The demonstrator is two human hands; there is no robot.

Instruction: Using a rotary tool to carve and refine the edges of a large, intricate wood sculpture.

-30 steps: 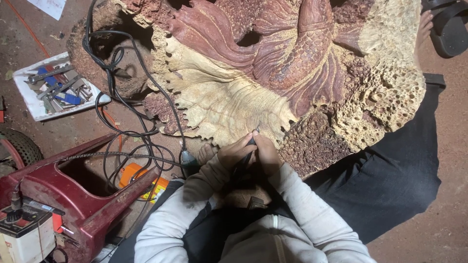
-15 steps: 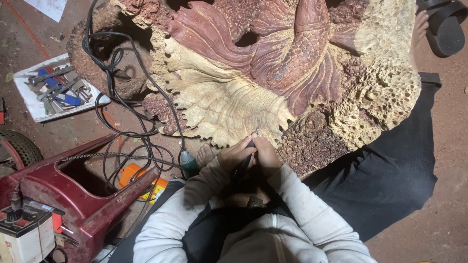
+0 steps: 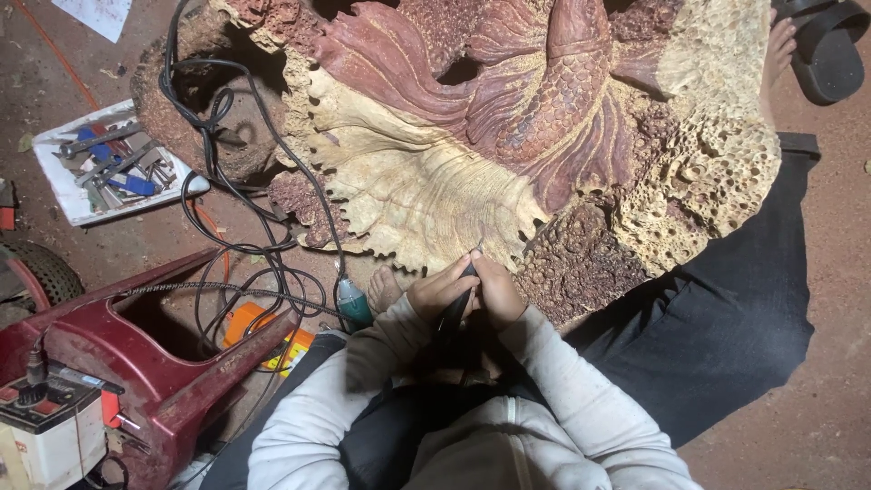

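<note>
A large wood carving of a fish (image 3: 508, 127) with reddish scales and pale fins lies on the ground before me. My left hand (image 3: 438, 290) and my right hand (image 3: 497, 289) are closed together around a thin black rotary carving handpiece (image 3: 456, 307). Its tip touches the lower edge of the pale fin (image 3: 426, 204). Both arms wear light grey sleeves. My bare foot (image 3: 385, 289) rests just left of my hands.
Black cables (image 3: 245, 181) loop across the dirt floor to a teal tool (image 3: 352, 304). A white tray of metal tools (image 3: 109, 168) sits far left. A dark red plastic stool (image 3: 154, 363) and a white power unit (image 3: 45, 436) stand at lower left. Another person's sandalled foot (image 3: 812, 45) shows top right.
My hands stay clasped on the handpiece at the fin's edge, shifting only slightly. Nothing else has moved.
</note>
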